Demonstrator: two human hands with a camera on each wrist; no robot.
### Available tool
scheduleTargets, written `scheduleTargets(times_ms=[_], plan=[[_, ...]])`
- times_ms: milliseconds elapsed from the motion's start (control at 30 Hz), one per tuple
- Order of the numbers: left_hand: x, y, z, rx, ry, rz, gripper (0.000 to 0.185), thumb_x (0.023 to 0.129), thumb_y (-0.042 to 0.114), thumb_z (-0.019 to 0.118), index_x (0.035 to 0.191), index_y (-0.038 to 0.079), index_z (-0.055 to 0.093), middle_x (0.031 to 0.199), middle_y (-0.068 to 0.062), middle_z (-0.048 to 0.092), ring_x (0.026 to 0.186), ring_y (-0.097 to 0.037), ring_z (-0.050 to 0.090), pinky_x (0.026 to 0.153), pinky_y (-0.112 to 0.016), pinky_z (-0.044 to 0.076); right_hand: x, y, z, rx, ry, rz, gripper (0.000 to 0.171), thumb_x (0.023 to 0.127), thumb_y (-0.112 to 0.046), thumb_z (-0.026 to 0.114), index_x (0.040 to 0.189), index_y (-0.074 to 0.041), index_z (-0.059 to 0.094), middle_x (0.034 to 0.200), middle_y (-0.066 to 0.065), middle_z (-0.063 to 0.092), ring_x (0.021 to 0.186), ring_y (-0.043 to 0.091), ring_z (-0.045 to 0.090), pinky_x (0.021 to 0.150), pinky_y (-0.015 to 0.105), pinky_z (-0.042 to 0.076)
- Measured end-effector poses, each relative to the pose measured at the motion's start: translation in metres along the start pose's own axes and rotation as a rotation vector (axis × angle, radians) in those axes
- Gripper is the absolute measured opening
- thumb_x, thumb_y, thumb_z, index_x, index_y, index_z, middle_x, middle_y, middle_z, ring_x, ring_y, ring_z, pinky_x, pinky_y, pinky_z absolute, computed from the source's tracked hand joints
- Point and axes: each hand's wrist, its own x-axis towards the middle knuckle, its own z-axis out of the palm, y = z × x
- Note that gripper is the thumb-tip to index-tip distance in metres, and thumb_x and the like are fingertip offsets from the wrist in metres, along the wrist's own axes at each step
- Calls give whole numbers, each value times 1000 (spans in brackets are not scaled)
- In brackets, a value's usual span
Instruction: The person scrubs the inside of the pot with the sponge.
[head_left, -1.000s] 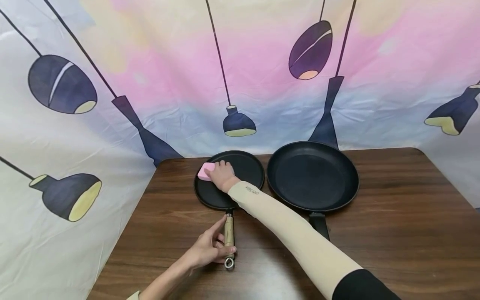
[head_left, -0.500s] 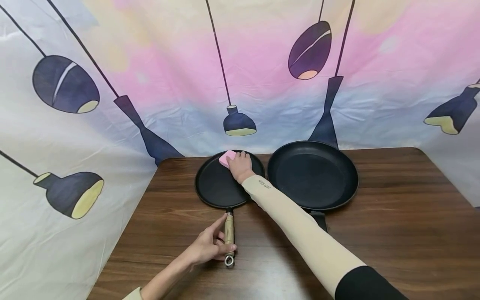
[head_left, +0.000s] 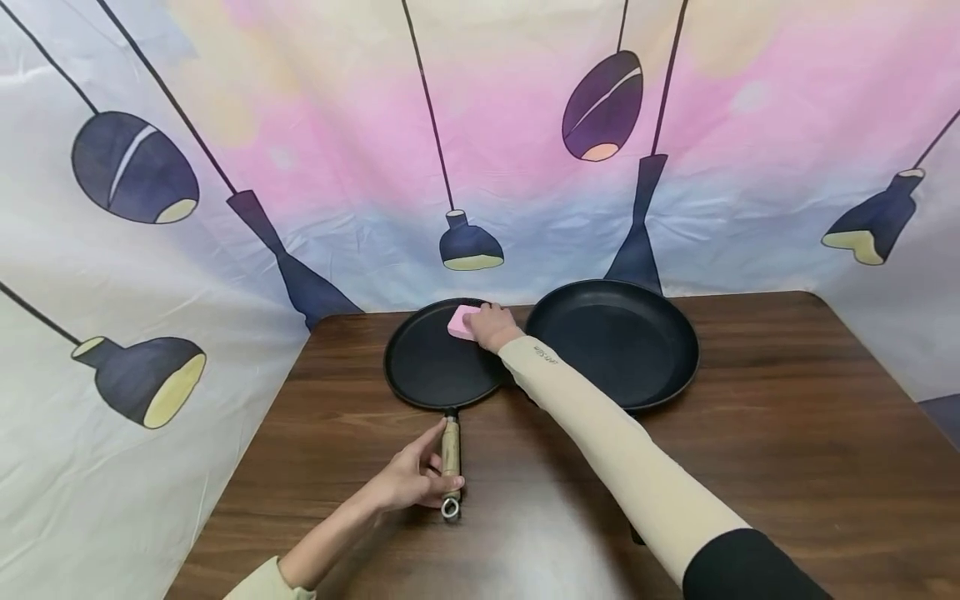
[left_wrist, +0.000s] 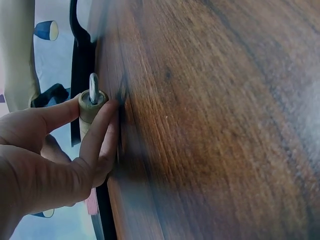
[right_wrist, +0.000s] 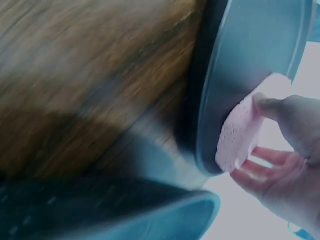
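Observation:
A flat black griddle pan [head_left: 431,362] with a wooden handle [head_left: 450,450] lies on the table's back left. My left hand [head_left: 408,473] grips that handle, thumb near the metal ring at its end; the left wrist view shows the fingers around the handle's wooden end [left_wrist: 86,116]. Over the pan's back right part, my right hand [head_left: 495,325] pinches a pink sponge [head_left: 461,322]. In the right wrist view the sponge [right_wrist: 242,130] lies against the pan's surface near its rim, held between thumb and fingers.
A larger, deeper black frying pan [head_left: 611,346] stands just right of the griddle pan, its handle mostly hidden under my right sleeve [head_left: 615,442]. The brown wooden table [head_left: 787,433] ends at a printed cloth backdrop [head_left: 360,167].
My right hand has wiped the sponge from the griddle pan's left side across to its back right. The left hand keeps its grip on the handle. The head view has shifted slightly.

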Motion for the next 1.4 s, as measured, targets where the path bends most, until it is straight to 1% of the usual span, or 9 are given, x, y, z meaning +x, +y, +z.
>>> scheduleTargets(times_ms=[200, 267, 400, 533, 700, 900, 1033, 1233, 1400], plan=[[1, 4, -1, 10, -17, -7, 101, 90, 4, 77, 165, 8, 9, 94, -5, 44, 74, -10, 58, 71, -35, 65, -12, 14, -7, 30, -64, -111, 39, 103, -13, 60, 142, -20, 57, 134, 15, 61, 120, 29, 57, 106, 40, 51], [1, 4, -2, 14, -17, -8, 101, 90, 4, 77, 165, 8, 9, 94, -5, 44, 73, -10, 58, 71, -35, 65, -17, 16, -10, 37, -91, -149, 43, 102, -12, 61, 144, -20, 57, 137, 14, 60, 123, 28, 56, 108, 38, 49], [1, 4, 0, 19, -19, -7, 101, 90, 4, 77, 165, 7, 9, 93, -5, 44, 72, -10, 58, 72, -35, 66, -30, 18, -11, 43, -155, -190, 47, 101, -12, 62, 147, -22, 56, 147, 11, 57, 133, 26, 52, 115, 37, 45], [0, 2, 0, 19, -13, -11, 100, 90, 3, 77, 164, 5, 10, 92, -5, 46, 72, -9, 59, 71, -35, 66, -41, 13, -8, 30, -175, -235, 50, 101, -14, 63, 149, -24, 54, 150, 11, 55, 139, 27, 50, 117, 39, 44], [0, 0, 0, 13, -21, -10, 100, 90, 3, 77, 164, 5, 10, 92, -5, 48, 72, -9, 61, 71, -35, 66, -51, 5, -2, -8, -155, -261, 52, 101, -20, 64, 151, -27, 52, 149, 12, 55, 139, 30, 49, 117, 42, 45], [2, 3, -2, 20, -27, -2, 100, 90, 3, 77, 164, 4, 9, 91, -5, 47, 71, -9, 61, 71, -36, 66, -57, -11, 0, -41, -124, -273, 52, 101, -22, 65, 151, -31, 52, 148, 10, 55, 136, 29, 51, 115, 43, 47], [3, 3, -4, 24, -29, -10, 100, 90, 3, 77, 164, 4, 9, 92, -5, 48, 72, -10, 61, 71, -36, 66, -57, -25, 1, -80, -118, -318, 52, 102, -25, 63, 151, -33, 50, 147, 9, 56, 134, 28, 52, 114, 43, 48], [2, 3, -4, 16, -29, 2, 100, 90, 3, 77, 164, 3, 9, 92, -7, 49, 72, -10, 63, 71, -37, 66, -55, -45, 3, -146, -78, -373, 50, 103, -29, 63, 151, -37, 49, 138, 7, 60, 124, 26, 56, 108, 41, 51], [1, 3, -2, 8, -36, 12, 100, 90, 2, 77, 163, 2, 10, 94, -8, 50, 73, -10, 64, 70, -38, 66, -50, -59, 5, -183, -38, -382, 47, 103, -30, 62, 148, -38, 53, 135, 5, 61, 121, 25, 58, 104, 38, 53]])
